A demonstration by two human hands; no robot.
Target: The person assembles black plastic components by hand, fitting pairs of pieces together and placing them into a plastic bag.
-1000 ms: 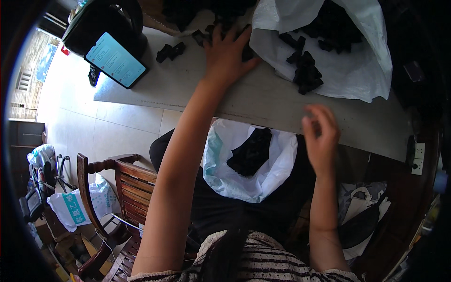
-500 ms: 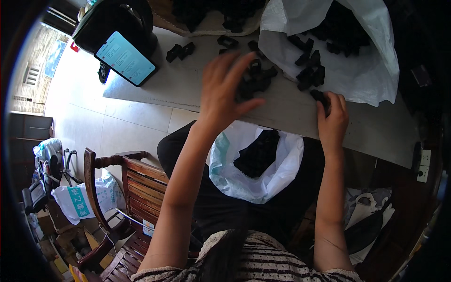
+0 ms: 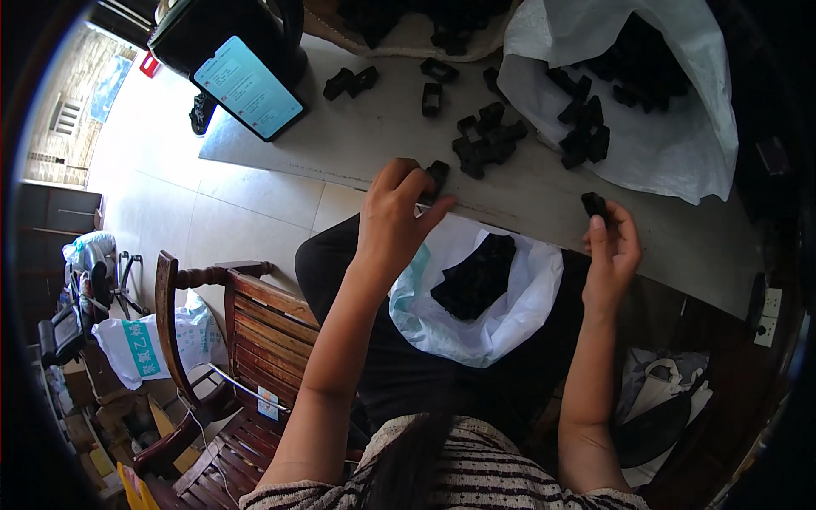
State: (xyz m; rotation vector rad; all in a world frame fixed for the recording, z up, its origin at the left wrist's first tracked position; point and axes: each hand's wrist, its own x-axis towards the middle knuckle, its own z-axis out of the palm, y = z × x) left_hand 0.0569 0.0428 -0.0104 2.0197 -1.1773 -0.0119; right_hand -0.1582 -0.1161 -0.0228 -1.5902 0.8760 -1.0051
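Between the fingertips and thumb of my right hand is a small black block-shaped part, held just over the table's near edge. My left hand is closed on another small black part at that same edge. A heap of similar black parts lies on the grey table, with several loose ones scattered farther back. In my lap sits an open white plastic bag with black parts inside.
A larger white bag lies open at the back right, black parts spilling from its mouth. A lit phone leans against a black object at the back left. A wooden chair stands to my left; a wall socket is at far right.
My left hand has come down from above the heap to the near edge and closed on a black part. My right hand has moved slightly toward me, with its part lifted.
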